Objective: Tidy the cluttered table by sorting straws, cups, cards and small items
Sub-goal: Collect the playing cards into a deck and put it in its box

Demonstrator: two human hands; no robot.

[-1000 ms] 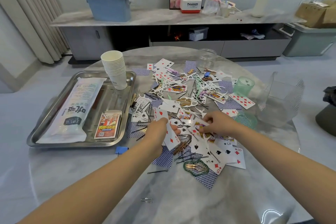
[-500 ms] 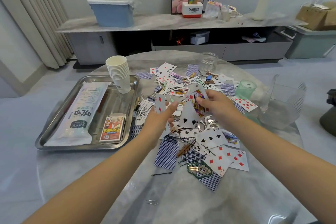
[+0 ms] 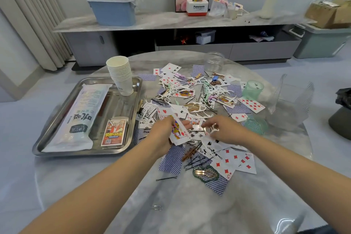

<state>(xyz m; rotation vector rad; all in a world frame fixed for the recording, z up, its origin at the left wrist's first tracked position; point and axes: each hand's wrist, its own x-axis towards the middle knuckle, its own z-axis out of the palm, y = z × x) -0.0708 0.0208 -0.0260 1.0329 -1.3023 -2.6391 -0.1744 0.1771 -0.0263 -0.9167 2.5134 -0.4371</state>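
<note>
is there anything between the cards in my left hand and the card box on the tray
Nothing tall. Between the cards in the left hand and the card box lie only the tray's low raised rim and some loose cards.

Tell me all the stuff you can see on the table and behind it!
metal tray: one, silver, table's left side
paper cups: one stack, white, tray's far right corner
straw pack: one, white, lying in tray
card box: one, red and orange, tray's near right corner
playing cards: many, blue-backed, scattered mid-table
floss picks: many, white, among the cards
hairpins: many, black, scattered near the cards
green cup: one, right of the pile
clear jar: one, table's far edge
clear container: one, table's right side
storage bin: one, blue, on the back shelf
left hand: holding several cards
right hand: reaching into the pile, pinching a floss pick
</note>
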